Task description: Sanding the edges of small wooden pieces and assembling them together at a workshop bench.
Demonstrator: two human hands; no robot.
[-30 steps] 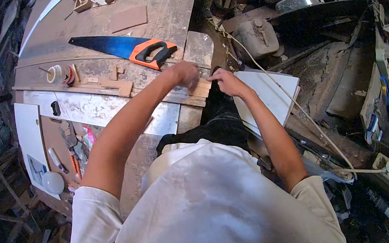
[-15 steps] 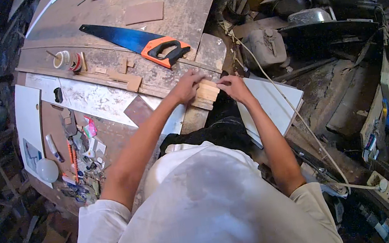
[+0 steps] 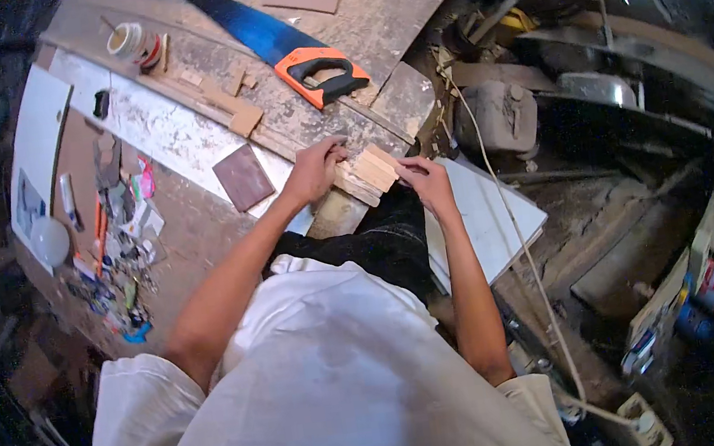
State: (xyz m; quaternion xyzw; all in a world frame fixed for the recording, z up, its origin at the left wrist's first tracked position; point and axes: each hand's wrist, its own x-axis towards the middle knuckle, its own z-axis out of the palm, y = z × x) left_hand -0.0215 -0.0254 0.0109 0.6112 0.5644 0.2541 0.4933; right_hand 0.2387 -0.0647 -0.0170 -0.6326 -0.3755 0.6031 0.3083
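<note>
Close to the table's front corner lies a small bundle of pale wooden strips [image 3: 375, 168], set side by side with uneven ends. My left hand [image 3: 318, 170] grips its left edge, fingers curled. From the other side, my right hand [image 3: 427, 182] pinches the right edge between thumb and fingers. Just beyond my hands rests a handsaw [image 3: 320, 73] with a blue blade and an orange-and-black handle. Small wood offcuts [image 3: 243, 116] sit left of the saw. Nearer my left forearm is a dark brown square tile [image 3: 243, 178].
A white tub [image 3: 133, 44] with a stick in it stands at the far left. Loose tools and scraps [image 3: 120, 256] crowd the left surface. White panels [image 3: 488, 214] lean right of my knees, crossed by a pale cable [image 3: 514, 237]. Beyond is a grey jerrycan [image 3: 498, 119].
The whole view has shifted and turned, so the saw and tub appear higher. Both hands still hold the wooden strips, which now look slightly more tilted.
</note>
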